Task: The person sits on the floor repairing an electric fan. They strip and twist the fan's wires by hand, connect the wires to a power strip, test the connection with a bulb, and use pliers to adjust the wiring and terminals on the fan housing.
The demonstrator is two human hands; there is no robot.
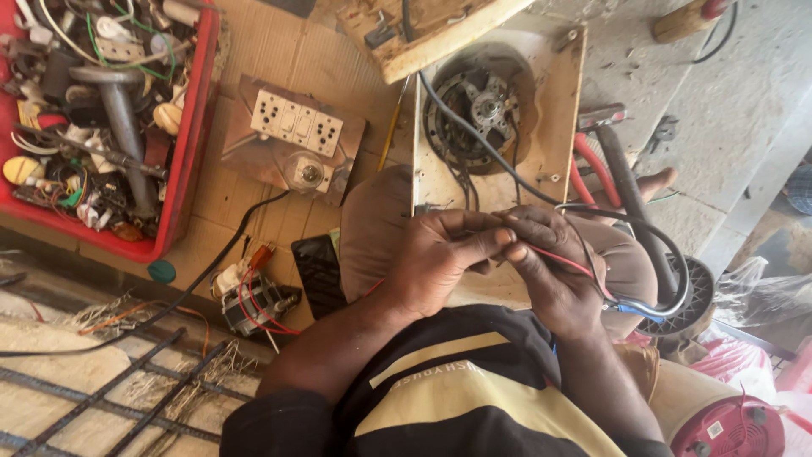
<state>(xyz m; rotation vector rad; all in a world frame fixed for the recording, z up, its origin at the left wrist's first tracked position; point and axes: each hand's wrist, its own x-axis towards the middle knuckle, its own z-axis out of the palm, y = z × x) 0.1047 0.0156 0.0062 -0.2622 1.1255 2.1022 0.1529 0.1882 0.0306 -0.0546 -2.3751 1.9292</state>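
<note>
My left hand [440,258] and my right hand [554,271] meet fingertip to fingertip over my lap. Between them they pinch thin wires; a red wire [562,262] runs across my right hand's fingers. A black cable [668,254] loops from under my right hand, and other black wires lead up to the motor [482,106]. That motor sits in the round opening of a cream appliance housing [554,127], which rests on my knees just beyond my hands. How the wire ends sit between my fingers is hidden.
A red crate [190,144] of mixed electrical parts stands at the top left. Beside it lie a wooden switchboard [296,135] with sockets, a yellow-handled screwdriver [391,127], a small motor [254,300] with red wires, and a black flat device [320,271]. A red appliance [727,427] sits at the bottom right.
</note>
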